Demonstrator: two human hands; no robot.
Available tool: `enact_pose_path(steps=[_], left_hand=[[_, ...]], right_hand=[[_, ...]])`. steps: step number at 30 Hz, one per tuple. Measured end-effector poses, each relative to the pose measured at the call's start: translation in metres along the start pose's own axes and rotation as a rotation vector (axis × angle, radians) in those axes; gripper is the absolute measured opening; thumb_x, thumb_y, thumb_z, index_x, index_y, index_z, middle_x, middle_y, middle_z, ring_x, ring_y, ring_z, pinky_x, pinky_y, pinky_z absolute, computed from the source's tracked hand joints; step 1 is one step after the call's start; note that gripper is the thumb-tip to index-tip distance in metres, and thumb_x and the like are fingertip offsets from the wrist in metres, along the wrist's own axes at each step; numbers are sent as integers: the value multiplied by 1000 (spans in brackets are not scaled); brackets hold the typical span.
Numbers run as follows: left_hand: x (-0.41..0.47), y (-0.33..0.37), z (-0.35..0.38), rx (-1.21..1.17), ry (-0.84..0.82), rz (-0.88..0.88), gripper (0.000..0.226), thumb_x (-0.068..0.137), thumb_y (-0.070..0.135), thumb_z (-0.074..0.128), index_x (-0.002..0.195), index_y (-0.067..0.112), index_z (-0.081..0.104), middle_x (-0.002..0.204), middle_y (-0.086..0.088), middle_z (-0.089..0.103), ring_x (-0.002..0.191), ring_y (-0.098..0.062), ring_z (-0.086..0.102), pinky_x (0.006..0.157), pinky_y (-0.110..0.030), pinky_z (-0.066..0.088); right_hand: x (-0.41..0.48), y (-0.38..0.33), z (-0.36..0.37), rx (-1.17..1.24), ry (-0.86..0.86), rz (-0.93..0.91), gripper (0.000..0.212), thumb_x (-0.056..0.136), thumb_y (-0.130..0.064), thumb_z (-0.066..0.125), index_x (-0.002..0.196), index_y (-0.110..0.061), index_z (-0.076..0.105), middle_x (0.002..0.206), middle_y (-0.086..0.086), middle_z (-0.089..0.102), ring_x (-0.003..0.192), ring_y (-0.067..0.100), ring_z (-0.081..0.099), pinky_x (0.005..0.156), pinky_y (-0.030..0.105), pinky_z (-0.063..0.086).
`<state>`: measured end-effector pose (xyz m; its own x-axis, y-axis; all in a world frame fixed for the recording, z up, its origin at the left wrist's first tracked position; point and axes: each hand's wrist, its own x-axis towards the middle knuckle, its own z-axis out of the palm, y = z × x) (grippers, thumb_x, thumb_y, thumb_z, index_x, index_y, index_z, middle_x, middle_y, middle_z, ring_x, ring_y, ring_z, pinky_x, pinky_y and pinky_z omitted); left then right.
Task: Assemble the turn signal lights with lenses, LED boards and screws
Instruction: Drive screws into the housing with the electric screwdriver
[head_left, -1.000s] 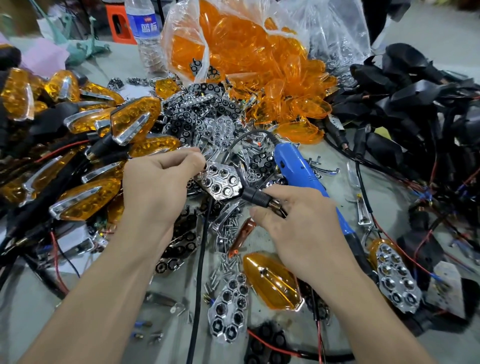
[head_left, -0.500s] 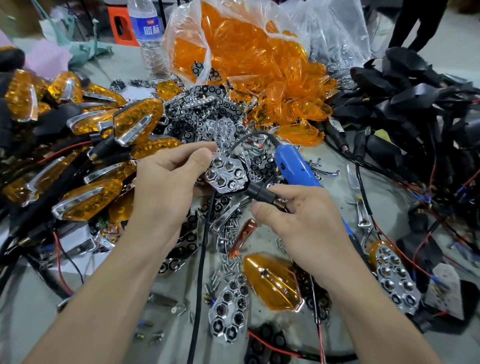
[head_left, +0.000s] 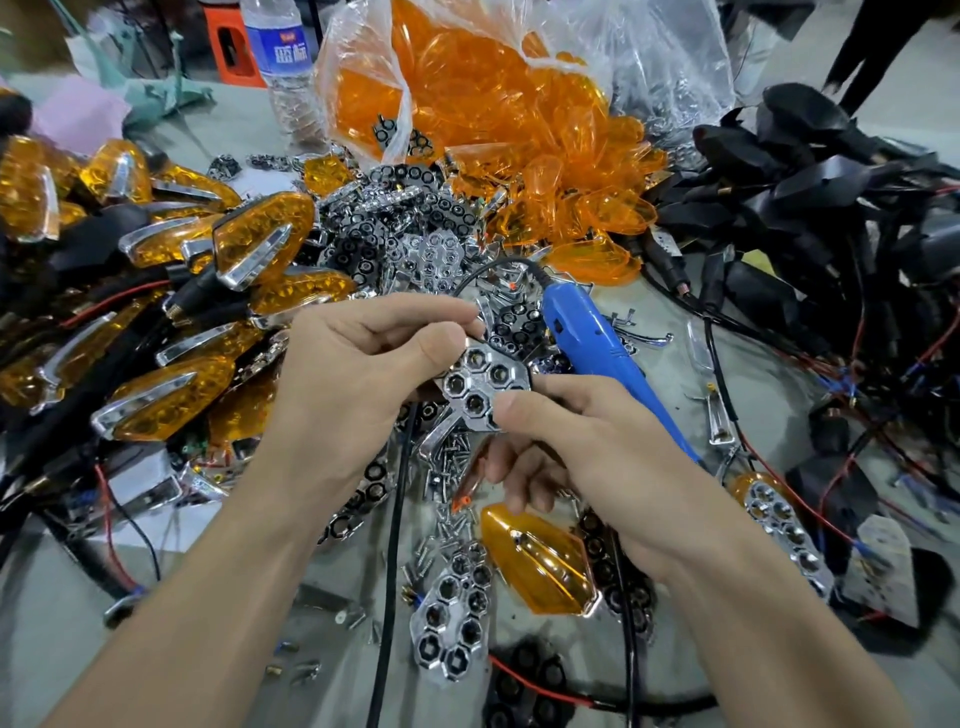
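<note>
Since the left hand (head_left: 358, 384) and right hand (head_left: 587, 447) both have fingers (head_left: 415, 312) pinching the chrome honeycomb reflector (head_left: 480, 387) by its edges mid-frame above the tabletop (head_left: 769, 384), I'd guess it's being lined up, blue electric screwdriver (head_left: 592, 348) just behind.

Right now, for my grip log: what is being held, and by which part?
The chrome reflector: left hand pinches its upper-left edge, right hand its lower-right edge.

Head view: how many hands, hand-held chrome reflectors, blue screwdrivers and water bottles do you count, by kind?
Hands: 2, left hand and right hand
chrome reflector, pinched by both: 1
blue screwdriver: 1
water bottle: 1
Total: 5
</note>
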<state>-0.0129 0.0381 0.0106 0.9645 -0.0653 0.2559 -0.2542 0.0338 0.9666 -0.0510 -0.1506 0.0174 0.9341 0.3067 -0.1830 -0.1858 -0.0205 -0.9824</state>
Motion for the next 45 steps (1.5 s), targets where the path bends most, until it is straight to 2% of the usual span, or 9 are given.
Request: enact_pose_path(steps=[11, 16, 19, 26, 32, 37, 40, 43, 45], left_hand=[[0, 4, 7, -146, -18, -253, 26, 83, 37, 72, 97, 19, 84, 103, -20, 75, 78, -25, 72, 61, -30, 61], [-2, 2, 8, -101, 46, -173, 24, 80, 35, 71, 92, 20, 85, 89, -14, 79, 77, -27, 76, 60, -29, 61], [-1, 0, 7, -91, 43, -180, 20, 87, 35, 71, 94, 22, 85, 93, -12, 80, 81, -26, 76, 63, -28, 61], [0, 0, 5, -207, -258, -166, 52, 89, 11, 65, 138, 28, 61, 129, 1, 74, 115, -18, 71, 85, -27, 59], [1, -3, 4, -69, -197, -33, 55, 88, -3, 72, 136, 23, 65, 130, 2, 72, 104, -7, 68, 85, -20, 54], [1, -6, 2, 71, -151, 62, 53, 85, 0, 75, 129, 28, 70, 134, 12, 70, 131, -4, 58, 102, -17, 47], [1, -6, 2, 77, -170, 76, 54, 84, -2, 75, 130, 26, 70, 136, 12, 69, 136, -3, 55, 104, -15, 46], [1, -6, 3, 63, -209, 88, 54, 84, -2, 73, 130, 27, 70, 138, 11, 68, 139, -6, 52, 105, -15, 44], [1, -6, 3, 63, -231, 100, 53, 85, -1, 72, 130, 25, 68, 139, 9, 67, 141, -8, 51, 107, -17, 43]], right_hand=[[2, 2, 1, -1, 136, -43, 40, 100, -21, 65, 60, -19, 65, 64, 13, 66, 44, 18, 51, 42, 20, 34], [3, 6, 1, -31, 132, -65, 28, 101, -19, 64, 78, -2, 66, 66, 9, 68, 51, 20, 55, 46, 20, 39], [3, 7, 3, -35, 175, -99, 32, 101, -21, 65, 72, -10, 65, 64, 10, 65, 44, 17, 46, 44, 17, 36], [5, 6, 3, 159, 135, -45, 33, 105, -30, 58, 75, -23, 68, 65, 11, 62, 40, 15, 39, 38, 18, 30], [6, 8, 7, 82, 204, -93, 31, 104, -26, 61, 75, -14, 63, 62, 9, 61, 38, 11, 38, 39, 16, 31], [7, 8, 9, 96, 244, -92, 32, 101, -23, 64, 88, 5, 62, 62, 9, 59, 38, 10, 36, 39, 17, 30], [6, 8, 10, 80, 214, -76, 41, 102, -40, 60, 82, -4, 61, 62, 8, 61, 38, 9, 38, 40, 16, 31], [4, 12, 11, -5, 178, -44, 80, 89, -80, 42, 72, -4, 57, 59, 10, 58, 38, 8, 39, 42, 19, 33], [4, 14, 12, -23, 158, -34, 88, 82, -85, 35, 78, -2, 63, 57, 9, 58, 39, 8, 40, 42, 19, 34]])
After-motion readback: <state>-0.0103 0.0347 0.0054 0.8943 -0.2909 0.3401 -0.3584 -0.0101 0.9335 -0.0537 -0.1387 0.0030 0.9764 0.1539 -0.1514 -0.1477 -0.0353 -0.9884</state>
